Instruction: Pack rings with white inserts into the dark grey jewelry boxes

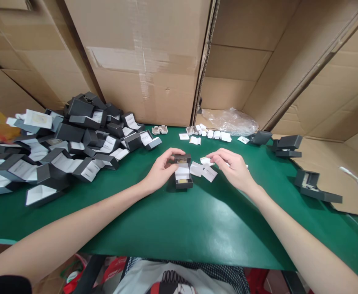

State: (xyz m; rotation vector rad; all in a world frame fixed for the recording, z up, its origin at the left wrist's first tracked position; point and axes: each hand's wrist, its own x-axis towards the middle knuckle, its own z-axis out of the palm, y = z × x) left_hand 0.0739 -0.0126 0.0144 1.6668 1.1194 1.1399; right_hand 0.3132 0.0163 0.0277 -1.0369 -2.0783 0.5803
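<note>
My left hand (163, 169) grips a small dark gift box (183, 185) by its raised lid, thumb on the near side. The box stands open on the green table, with a white lining and something yellowish inside. Just right of it lie white printed cards (209, 173). My right hand (232, 167) has its thumb and fingers pinched at the edge of a small white piece (206, 161) with a yellowish mark. Its exact kind is too small to make out.
A big heap of open dark boxes (71, 139) covers the table's left. White paper bits (214, 134) and a clear plastic bag (234, 121) lie at the back. Several more dark boxes (312, 185) stand at right. Large cartons (148, 61) wall the far side.
</note>
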